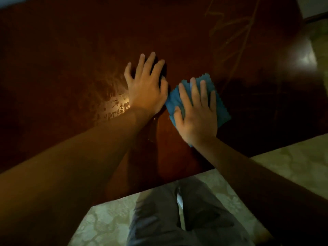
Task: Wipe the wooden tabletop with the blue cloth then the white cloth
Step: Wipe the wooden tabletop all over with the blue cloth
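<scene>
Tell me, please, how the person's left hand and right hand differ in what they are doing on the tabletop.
The right hand presses flat on the blue cloth; the left hand rests bare on the wooden tabletop, with no cloth under it. The left hand reaches farther from the person than the right hand. The left hand sits beside a bright, streaky patch; the right hand lies over darker wood. Both lie palm down with fingers spread.

Left hand [145, 87]: lying palm down, fingers spread and pointing toward 12 o'clock, thumb tucked on its right side. Left forearm: bare, stretching in from 8 o'clock.

Right hand [196, 112]: pressing flat, palm down, fingers slightly splayed toward 12 o'clock, thumb angling toward 11 o'clock. Right forearm: bare, reaching in from 4 o'clock.

The two hands are sitting just beside each other, left slightly farther forward, not touching.
</scene>
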The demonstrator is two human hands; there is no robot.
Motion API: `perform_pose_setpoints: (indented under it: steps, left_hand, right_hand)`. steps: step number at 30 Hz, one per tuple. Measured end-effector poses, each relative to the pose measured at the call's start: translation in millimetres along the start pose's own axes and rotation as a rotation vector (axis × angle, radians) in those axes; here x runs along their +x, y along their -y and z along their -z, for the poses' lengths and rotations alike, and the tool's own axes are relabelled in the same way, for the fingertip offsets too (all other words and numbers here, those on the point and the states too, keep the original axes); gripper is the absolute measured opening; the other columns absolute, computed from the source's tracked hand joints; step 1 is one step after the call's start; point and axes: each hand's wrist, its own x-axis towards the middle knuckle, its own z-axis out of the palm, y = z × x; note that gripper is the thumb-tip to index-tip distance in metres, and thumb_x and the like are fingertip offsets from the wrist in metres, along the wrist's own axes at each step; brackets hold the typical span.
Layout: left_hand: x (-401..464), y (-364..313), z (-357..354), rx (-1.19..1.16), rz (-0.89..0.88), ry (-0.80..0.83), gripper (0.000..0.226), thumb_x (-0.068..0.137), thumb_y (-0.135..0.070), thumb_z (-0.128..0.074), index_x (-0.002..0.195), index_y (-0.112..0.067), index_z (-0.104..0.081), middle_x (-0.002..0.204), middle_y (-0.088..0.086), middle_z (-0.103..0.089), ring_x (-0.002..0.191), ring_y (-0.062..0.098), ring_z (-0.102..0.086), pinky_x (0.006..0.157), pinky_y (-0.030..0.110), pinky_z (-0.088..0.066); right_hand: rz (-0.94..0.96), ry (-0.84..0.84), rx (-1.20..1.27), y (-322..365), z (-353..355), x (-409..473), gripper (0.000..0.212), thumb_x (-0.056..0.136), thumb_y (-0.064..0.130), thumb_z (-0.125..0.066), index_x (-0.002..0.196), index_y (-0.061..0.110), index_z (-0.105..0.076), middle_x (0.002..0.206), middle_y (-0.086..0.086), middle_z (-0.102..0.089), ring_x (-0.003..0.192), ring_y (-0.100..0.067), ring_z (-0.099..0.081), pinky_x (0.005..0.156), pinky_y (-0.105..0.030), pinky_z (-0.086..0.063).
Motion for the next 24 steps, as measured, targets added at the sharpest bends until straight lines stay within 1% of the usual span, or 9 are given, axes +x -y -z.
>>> perform_pose_setpoints:
  steps: [3, 6, 10, 14, 16, 20, 22, 24]
  left_hand:
    - [-10.7, -22.6, -12.0, -0.048, -0.041, 0.035, 0.05, 0.102, -0.036, -0.035, 0.149, -0.022, -0.042, 0.161, 0.003, -0.03, 0.152, 0.025, -0.016, 0.119, 0.051, -0.003]
    - [-14.2, -34.1, -23.4, -0.064, -0.019, 0.042, 0.052, 0.102, -0.04, -0.032, 0.151, -0.024, -0.038, 0.163, 0.004, -0.024, 0.153, 0.028, -0.009, 0.119, 0.053, -0.003]
    - [-15.9, -35.3, -29.4, 0.03, -0.017, 0.039, 0.055, 0.103, -0.044, -0.024, 0.154, -0.025, -0.032, 0.165, 0.004, -0.02, 0.153, 0.027, -0.007, 0.12, 0.053, -0.004]
    - [-16.3, -36.3, -30.7, 0.053, -0.006, 0.037, 0.055, 0.103, -0.044, -0.024, 0.154, -0.025, -0.03, 0.165, 0.004, -0.019, 0.153, 0.027, -0.006, 0.12, 0.052, -0.004]
    - [-16.1, -36.3, -30.4, 0.046, -0.005, 0.034, 0.054, 0.103, -0.044, -0.024, 0.154, -0.025, -0.031, 0.165, 0.005, -0.019, 0.153, 0.027, -0.006, 0.12, 0.051, -0.003]
    - [-17.0, -35.6, -29.4, 0.03, -0.004, 0.028, 0.054, 0.104, -0.043, -0.026, 0.154, -0.025, -0.031, 0.165, 0.005, -0.019, 0.153, 0.026, -0.006, 0.12, 0.051, -0.002]
    - [-17.0, -36.2, -29.1, 0.024, -0.003, 0.024, 0.054, 0.104, -0.043, -0.026, 0.154, -0.025, -0.032, 0.165, 0.005, -0.019, 0.153, 0.026, -0.006, 0.12, 0.051, -0.002]
    - [-17.1, -35.9, -29.5, 0.023, -0.005, 0.022, 0.054, 0.103, -0.043, -0.026, 0.154, -0.024, -0.032, 0.165, 0.005, -0.019, 0.153, 0.027, -0.006, 0.12, 0.052, -0.002]
  right_hand:
    - [0.053, -0.045, 0.041, 0.9, -5.3, -47.3, 0.061, 0.1, 0.044, -0.04, 0.154, 0.016, -0.042, 0.163, -0.018, -0.03, 0.153, -0.039, -0.023, 0.122, -0.06, -0.018]
    - [0.083, -0.042, 0.073, 0.2, -10.2, -73.4, 0.062, 0.097, 0.044, -0.044, 0.153, 0.018, -0.043, 0.163, -0.015, -0.032, 0.152, -0.037, -0.024, 0.122, -0.059, -0.017]
    - [0.102, -0.06, 0.063, -4.0, -9.6, -75.4, 0.061, 0.098, 0.045, -0.044, 0.154, 0.021, -0.041, 0.163, -0.013, -0.033, 0.153, -0.034, -0.025, 0.124, -0.055, -0.015]
    - [0.189, -0.053, 0.069, -25.2, -6.1, -71.4, 0.059, 0.099, 0.046, -0.045, 0.154, 0.025, -0.042, 0.163, -0.011, -0.033, 0.153, -0.033, -0.025, 0.124, -0.055, -0.017]
    - [0.153, -0.043, 0.075, -49.2, -1.0, -64.3, 0.059, 0.099, 0.045, -0.046, 0.154, 0.024, -0.043, 0.163, -0.011, -0.033, 0.153, -0.034, -0.025, 0.123, -0.055, -0.017]
    - [0.044, 0.01, -0.017, -85.1, 8.1, -53.9, 0.062, 0.1, 0.045, -0.039, 0.157, 0.023, -0.036, 0.165, -0.014, -0.028, 0.154, -0.037, -0.021, 0.124, -0.057, -0.016]
    - [-0.01, 0.014, -0.032, -82.1, 7.7, -53.8, 0.062, 0.1, 0.044, -0.035, 0.158, 0.022, -0.032, 0.166, -0.015, -0.026, 0.154, -0.038, -0.019, 0.124, -0.058, -0.015]
    - [-0.116, 0.005, -0.026, -66.1, 5.3, -55.3, 0.063, 0.101, 0.044, -0.032, 0.159, 0.02, -0.029, 0.166, -0.016, -0.023, 0.154, -0.039, -0.017, 0.124, -0.059, -0.012]
